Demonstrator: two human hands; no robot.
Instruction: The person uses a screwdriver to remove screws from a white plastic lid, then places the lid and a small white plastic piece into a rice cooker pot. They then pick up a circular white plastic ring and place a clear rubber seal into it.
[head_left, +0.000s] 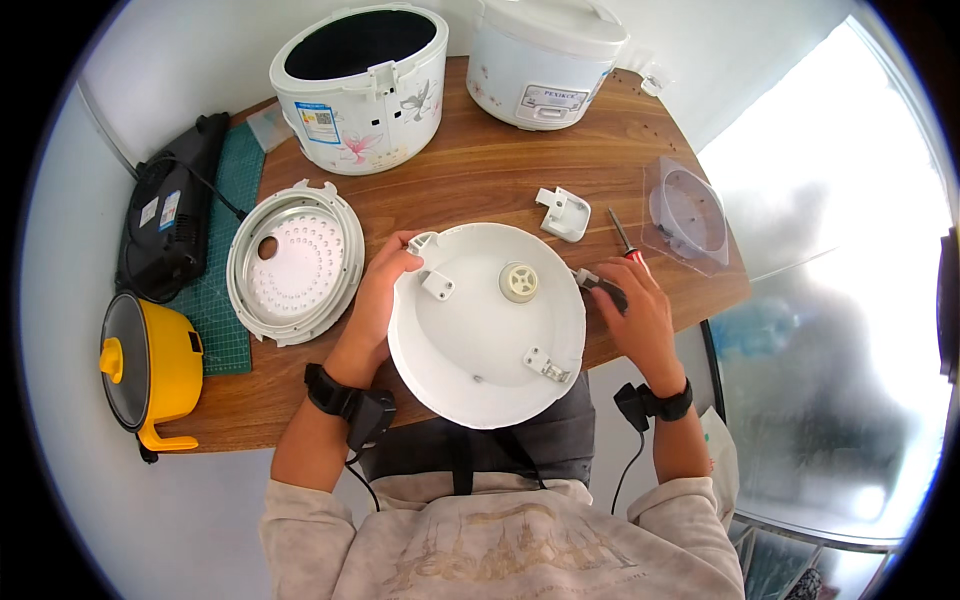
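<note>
A white round rice cooker lid shell [460,345] rests tilted at the table's front edge, its hollow inside facing up. Inside it are a cream round vent piece [519,281] and small brackets. My left hand [378,295] is closed on the shell's left rim, thumb over the edge by a hinge tab. At the right rim, my right hand [645,318] grips a small dark tool with a pale grey end [604,288]; its exact kind is unclear. Just beyond those fingers lies a red-handled screwdriver [627,238]. A small white plastic latch part [566,215] sits farther back.
A round inner lid plate [297,262] lies left, partly on a green cutting mat [237,180]. Farther left are a yellow pot [172,355] and a black device [175,215]. Two rice cooker bodies [360,120] [545,65] stand behind. A clear plastic container [688,212] is at right.
</note>
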